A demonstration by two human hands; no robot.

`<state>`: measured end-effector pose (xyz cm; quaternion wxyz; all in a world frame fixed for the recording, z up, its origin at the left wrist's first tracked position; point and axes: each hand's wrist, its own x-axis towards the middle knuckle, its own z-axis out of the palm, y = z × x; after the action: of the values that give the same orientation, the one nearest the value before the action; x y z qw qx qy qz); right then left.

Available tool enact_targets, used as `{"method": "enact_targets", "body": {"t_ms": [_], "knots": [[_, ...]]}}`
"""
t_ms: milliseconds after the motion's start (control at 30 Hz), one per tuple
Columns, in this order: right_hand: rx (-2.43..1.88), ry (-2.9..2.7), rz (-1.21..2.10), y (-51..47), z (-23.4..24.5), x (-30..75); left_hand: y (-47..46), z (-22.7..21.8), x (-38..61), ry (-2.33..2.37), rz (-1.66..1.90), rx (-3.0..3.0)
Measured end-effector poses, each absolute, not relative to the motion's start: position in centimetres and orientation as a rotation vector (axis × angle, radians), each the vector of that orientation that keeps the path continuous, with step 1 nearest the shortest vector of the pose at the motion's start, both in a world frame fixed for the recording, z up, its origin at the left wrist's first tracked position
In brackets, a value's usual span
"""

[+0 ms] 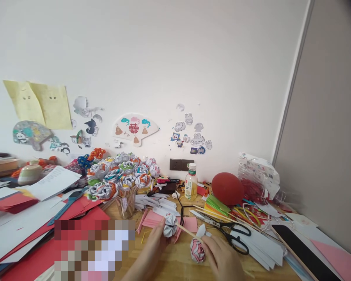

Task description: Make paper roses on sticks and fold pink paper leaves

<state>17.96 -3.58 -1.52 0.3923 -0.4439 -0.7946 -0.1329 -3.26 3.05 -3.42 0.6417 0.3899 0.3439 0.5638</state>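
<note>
My left hand [148, 253] reaches in from the bottom and pinches a small folded paper flower [170, 225] that sits on a thin wooden stick [185, 230]. My right hand [222, 259] is closed around a second paper flower [197, 250], pink, white and black, and its fingers also touch the stick's near end. Both hands work over the wooden desk [175, 265], just in front of pink paper sheets [155, 218].
A jar of paper flowers on sticks [121, 179] stands behind the hands. Black scissors [231, 230], a small drink bottle [191, 182], a red balloon [227, 189], wooden sticks, coloured paper strips, a dark phone [301, 249] and red paper piles [32, 234] crowd the desk.
</note>
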Motion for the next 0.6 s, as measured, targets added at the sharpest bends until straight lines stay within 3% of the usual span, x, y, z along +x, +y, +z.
{"method": "enact_targets", "body": {"t_ms": [133, 333, 600], "knots": [[-1.118, -2.069, -0.336, -3.9, -1.7, 17.6, 2.1, -2.7, -3.3, 0.562, 1.275, 0.897], [-1.14, -2.101, -0.245, -3.9, -1.8, 17.6, 2.3, -3.0, -2.9, 0.627, 1.28, 0.901], [-1.133, -2.033, 0.081, -4.0, -1.5, 17.2, 2.0, -2.2, -2.8, 0.596, 1.334, 0.903]]}}
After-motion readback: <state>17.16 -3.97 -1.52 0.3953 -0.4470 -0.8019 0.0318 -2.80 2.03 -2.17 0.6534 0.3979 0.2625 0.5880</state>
